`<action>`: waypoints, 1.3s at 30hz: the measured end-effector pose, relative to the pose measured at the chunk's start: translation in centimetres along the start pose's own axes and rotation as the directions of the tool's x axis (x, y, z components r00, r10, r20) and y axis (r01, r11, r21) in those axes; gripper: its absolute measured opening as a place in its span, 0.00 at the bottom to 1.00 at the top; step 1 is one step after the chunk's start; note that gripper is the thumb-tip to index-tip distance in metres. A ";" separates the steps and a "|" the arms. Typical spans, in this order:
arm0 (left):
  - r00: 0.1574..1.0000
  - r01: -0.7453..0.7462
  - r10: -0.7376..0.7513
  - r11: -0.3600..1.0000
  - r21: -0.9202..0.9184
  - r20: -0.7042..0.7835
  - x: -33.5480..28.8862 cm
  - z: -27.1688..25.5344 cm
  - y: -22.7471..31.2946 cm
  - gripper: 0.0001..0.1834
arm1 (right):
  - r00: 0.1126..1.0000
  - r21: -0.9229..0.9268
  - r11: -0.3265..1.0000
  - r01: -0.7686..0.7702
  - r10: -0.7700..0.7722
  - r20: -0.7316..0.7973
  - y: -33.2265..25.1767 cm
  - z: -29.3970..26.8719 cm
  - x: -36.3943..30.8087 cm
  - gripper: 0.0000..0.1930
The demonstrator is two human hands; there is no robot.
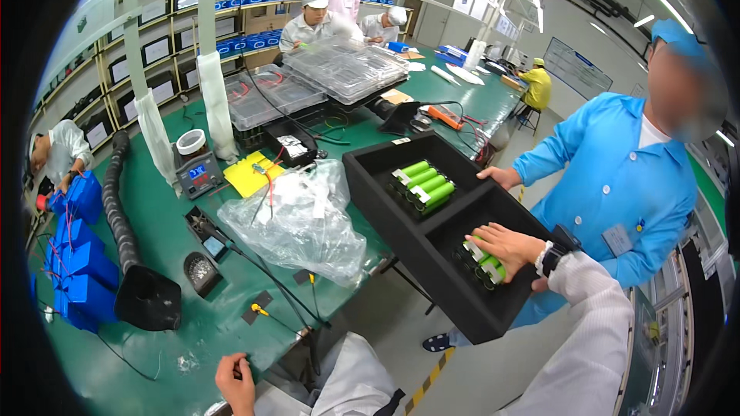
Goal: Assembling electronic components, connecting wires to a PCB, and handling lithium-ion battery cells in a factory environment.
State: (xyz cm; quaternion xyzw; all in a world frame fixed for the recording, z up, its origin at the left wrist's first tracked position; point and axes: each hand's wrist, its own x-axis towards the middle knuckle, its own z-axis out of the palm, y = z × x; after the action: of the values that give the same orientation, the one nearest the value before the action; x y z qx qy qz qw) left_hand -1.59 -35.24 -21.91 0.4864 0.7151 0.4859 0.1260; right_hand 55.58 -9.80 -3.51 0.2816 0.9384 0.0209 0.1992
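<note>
My right hand [505, 246] reaches into the near compartment of a black tray [455, 219], its fingers closed over a green cylindrical-cell battery pack [486, 268]. The palm covers part of that pack. In the tray's far compartment lies a second green battery pack [422, 186]. A co-worker in a blue coat [617, 177] holds the tray by its right side. My left hand [236, 384] is at the table's near edge with curled fingers, and nothing shows in it. Closest to it on the table is a yellow-tipped lead [260, 310].
On the green table [231, 316] lie a clear plastic bag [304, 219], a small soldering station [202, 176] and a black extraction hose [119, 208]. Blue-wrapped packs [81, 254] stand at the left. Clear lidded trays [343, 69] are stacked behind. Other people work farther back.
</note>
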 end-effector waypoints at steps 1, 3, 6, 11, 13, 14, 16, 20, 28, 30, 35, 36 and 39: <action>1.000 0.007 -0.007 1.000 -0.002 0.004 0.1 0.2 -0.4 0.04 | 1.000 0.024 1.000 -0.012 0.012 -0.009 0.0 0.1 -0.2 0.69; 0.999 -0.038 0.038 0.999 -0.014 -0.003 0.1 0.4 -0.6 0.04 | 0.997 0.070 0.996 -0.057 0.060 -0.041 -0.6 0.8 -0.5 0.69; 0.997 -0.078 0.078 0.997 -0.002 -0.007 -0.6 -0.2 -0.5 0.03 | 0.985 0.181 0.975 -0.127 0.145 -0.092 -1.0 3.2 -0.6 0.70; 0.998 -0.055 0.055 0.998 -0.006 0.010 -1.1 -0.2 -1.2 0.03 | 0.956 0.420 0.865 -0.273 0.292 0.021 -0.3 2.7 0.5 0.71; 0.999 -0.052 0.052 0.999 -0.014 0.010 -1.2 -0.3 -1.3 0.03 | 0.931 0.512 0.779 -0.363 0.330 0.158 0.2 2.0 0.9 0.69; 0.999 -0.041 0.041 0.999 -0.022 0.009 -1.3 -0.2 -1.3 0.03 | 0.929 0.508 0.779 -0.367 0.333 0.161 0.6 1.8 1.1 0.69; 0.999 -0.052 0.052 0.998 -0.034 0.000 -1.1 -0.2 -1.0 0.03 | 0.926 0.639 0.670 -0.378 0.282 0.252 1.3 1.4 1.7 0.67; 0.998 -0.070 0.070 0.997 -0.032 -0.009 -0.9 -0.3 -0.7 0.03 | 0.935 0.608 0.713 -0.349 0.306 0.178 1.4 2.6 1.5 0.66; 0.998 -0.060 0.060 0.998 0.003 -0.004 -0.8 -0.4 -0.6 0.03 | 0.903 0.776 0.475 -0.416 0.318 0.290 2.2 1.7 1.6 0.59; 0.997 -0.069 0.068 0.998 -0.006 -0.028 -0.7 -0.2 -0.4 0.03 | 0.924 0.944 0.147 -0.295 0.294 0.243 2.2 2.0 0.1 0.54; 0.999 -0.012 0.010 0.998 -0.055 -0.036 -1.0 -0.4 -0.1 0.03 | 0.876 0.960 -0.275 0.046 0.474 0.094 -1.0 3.3 -2.0 0.39; 0.999 0.003 -0.005 0.999 -0.047 -0.043 -1.0 -0.6 -0.3 0.03 | 0.844 0.955 -0.265 0.129 0.536 0.034 -2.3 2.9 -1.6 0.39; 0.995 -0.041 0.038 0.999 -0.031 -0.088 -0.6 -0.6 -0.2 0.02 | 0.714 0.924 -0.276 0.264 0.700 0.005 -5.2 2.8 -2.0 0.39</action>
State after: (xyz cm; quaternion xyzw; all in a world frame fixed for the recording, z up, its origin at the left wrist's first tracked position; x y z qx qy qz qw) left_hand -1.82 -36.15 -21.96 0.4765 0.7021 0.5210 0.0927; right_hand 55.45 -15.43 -6.13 0.4905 0.5011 -0.5816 -0.4124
